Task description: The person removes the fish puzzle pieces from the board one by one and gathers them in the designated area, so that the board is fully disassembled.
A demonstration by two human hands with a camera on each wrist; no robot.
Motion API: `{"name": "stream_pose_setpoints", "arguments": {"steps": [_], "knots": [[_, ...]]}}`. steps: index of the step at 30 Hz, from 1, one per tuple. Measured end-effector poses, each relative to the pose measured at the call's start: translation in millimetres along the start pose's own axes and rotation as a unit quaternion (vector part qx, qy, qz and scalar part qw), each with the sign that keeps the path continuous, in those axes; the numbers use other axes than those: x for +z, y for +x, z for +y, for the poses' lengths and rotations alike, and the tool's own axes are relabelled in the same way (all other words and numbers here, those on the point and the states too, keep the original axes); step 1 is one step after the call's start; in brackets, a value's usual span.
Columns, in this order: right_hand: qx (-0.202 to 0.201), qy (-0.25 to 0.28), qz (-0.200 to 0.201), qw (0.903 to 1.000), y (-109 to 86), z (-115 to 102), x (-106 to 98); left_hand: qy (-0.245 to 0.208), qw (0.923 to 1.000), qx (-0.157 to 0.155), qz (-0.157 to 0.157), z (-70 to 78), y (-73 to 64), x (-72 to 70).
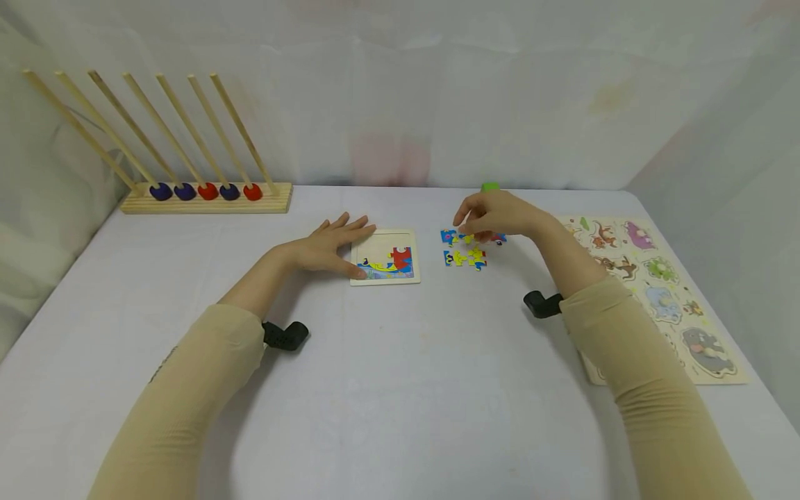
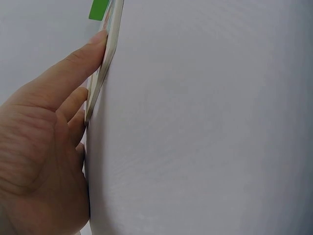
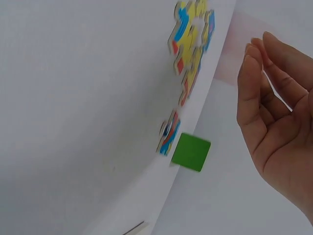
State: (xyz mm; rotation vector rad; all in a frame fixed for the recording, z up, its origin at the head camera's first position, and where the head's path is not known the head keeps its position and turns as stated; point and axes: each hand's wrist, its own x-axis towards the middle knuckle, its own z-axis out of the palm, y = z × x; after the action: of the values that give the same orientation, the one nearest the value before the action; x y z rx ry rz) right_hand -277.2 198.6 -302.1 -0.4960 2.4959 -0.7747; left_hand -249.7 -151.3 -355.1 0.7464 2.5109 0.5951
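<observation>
My left hand lies with fingers spread over the left side of a small wooden puzzle tray; its thumb rests on the near left corner. In the left wrist view the thumb touches the tray's rim. Inside the tray, red, yellow and blue jigsaw pieces fill the lower and right part. Loose jigsaw pieces lie just right of the tray. Over them hovers my right hand, fingers bent loosely. The right wrist view shows it above the pieces with nothing visible between its fingertips.
A green block stands behind the right hand. At the back left is a wooden bead rack with upright rods and red and dark blue beads. An animal peg puzzle board lies at the right, partly under the right forearm. White cloth hangs behind.
</observation>
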Motion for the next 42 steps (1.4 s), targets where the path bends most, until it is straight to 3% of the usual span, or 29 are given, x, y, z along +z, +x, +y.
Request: {"name": "stream_pose_setpoints", "arguments": {"steps": [8,14,28,42], "knots": [[-0.041,0.039,0.009,0.9983,7.1,-17,15,-0.001,1.0,0.002,0.002,0.1,-0.6,-0.2],[-0.06,0.056,-0.008,0.9966,14.9,-28,28,0.001,1.0,0.0,0.001,0.5,-0.2,-0.2],[-0.098,0.02,-0.044,0.994,34.0,-51,49,0.01,1.0,-0.002,-0.001,1.2,-0.1,-0.7],[-0.11,0.028,-0.069,0.9911,41.8,-62,63,0.007,1.0,0.0,0.0,0.1,0.2,-0.3]]}}
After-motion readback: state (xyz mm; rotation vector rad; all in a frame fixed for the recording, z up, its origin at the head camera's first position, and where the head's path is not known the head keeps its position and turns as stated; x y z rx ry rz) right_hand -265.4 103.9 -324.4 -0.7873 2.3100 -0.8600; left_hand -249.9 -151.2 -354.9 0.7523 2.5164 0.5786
